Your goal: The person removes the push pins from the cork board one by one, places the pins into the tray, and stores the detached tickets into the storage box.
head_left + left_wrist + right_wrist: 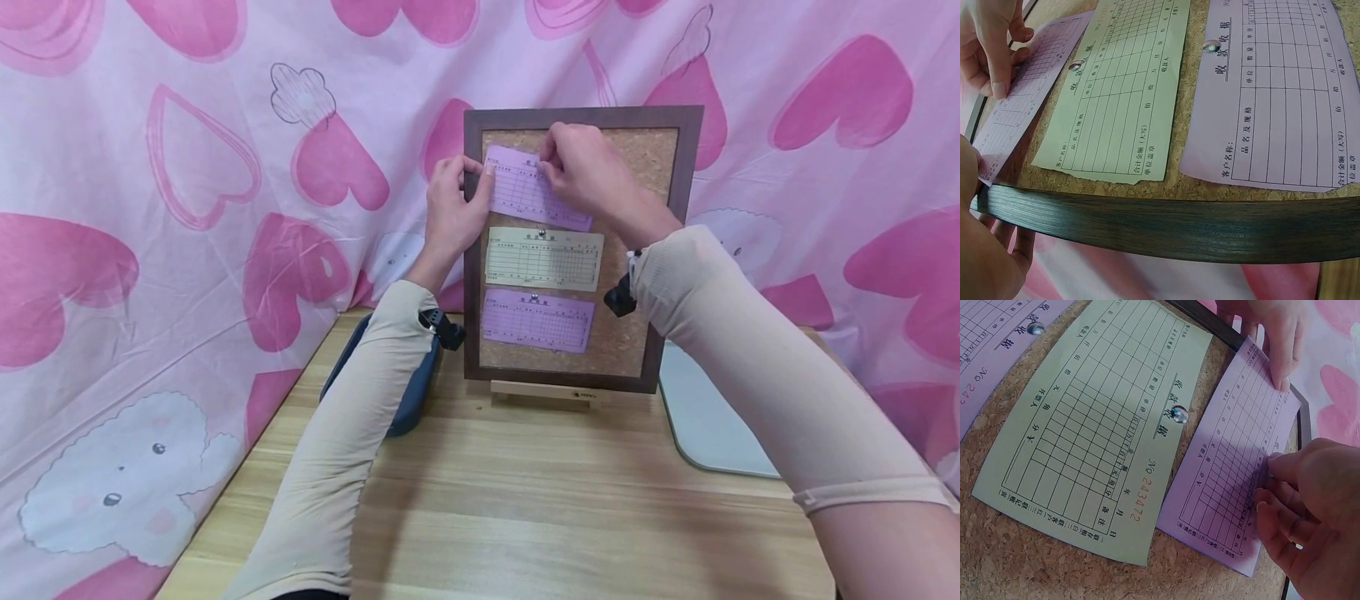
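Note:
A framed corkboard (630, 333) stands upright with three paper receipt slips on it. My left hand (456, 204) grips its left edge, thumb on the end of the top purple slip (517, 196) and fingers behind the frame. At that slip's upper middle is my right hand (592, 171), with its fingers (1275, 515) curled and their tips against the paper. Whether they pinch something small is hidden. Below, a pale green slip (1094, 425) and a lower purple slip (1272, 125) each have a silver pushpin at the top middle.
The board rests on a small wooden stand (540, 396) on the wooden table (525, 500). A dark blue tray (411, 408) lies left, partly behind my left forearm. To the right, a pale rounded board (705, 425) lies partly under my right arm. Heart-patterned cloth (210, 317) hangs behind.

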Tool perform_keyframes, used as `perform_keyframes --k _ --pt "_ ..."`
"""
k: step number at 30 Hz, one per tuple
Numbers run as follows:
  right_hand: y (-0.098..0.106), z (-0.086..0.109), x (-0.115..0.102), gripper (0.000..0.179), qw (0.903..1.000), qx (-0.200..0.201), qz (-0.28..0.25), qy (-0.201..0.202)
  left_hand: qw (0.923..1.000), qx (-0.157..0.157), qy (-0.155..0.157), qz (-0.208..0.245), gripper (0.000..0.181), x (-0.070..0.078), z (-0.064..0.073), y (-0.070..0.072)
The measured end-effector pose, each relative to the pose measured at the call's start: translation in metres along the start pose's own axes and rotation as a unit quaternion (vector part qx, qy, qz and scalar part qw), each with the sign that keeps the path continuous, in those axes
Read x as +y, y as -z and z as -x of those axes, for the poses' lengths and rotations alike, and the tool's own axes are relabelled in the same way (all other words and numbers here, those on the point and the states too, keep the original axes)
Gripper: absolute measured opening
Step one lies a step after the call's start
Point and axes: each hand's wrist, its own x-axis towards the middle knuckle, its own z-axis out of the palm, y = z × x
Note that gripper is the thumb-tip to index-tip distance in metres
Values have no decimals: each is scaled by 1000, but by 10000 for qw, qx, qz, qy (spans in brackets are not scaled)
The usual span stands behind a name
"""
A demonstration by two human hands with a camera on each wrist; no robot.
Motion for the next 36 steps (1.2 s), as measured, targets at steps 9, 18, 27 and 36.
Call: perform_keyframes --k 9,18,27,36 --pt "0 1 -1 25 9996 -70 268 -37 10000 16 -49 81 25 0 0 0" --pt "0 1 -1 25 9991 -212 336 -149 10000 -13 16 46 25 -1 0 0" --pt "-2 6 1 22 9993 -237 283 -68 10000 -7 16 42 25 -1 0 0" --pt "-4 13 6 20 9992 -136 343 174 9999 -21 64 97 25 0 0 -2"
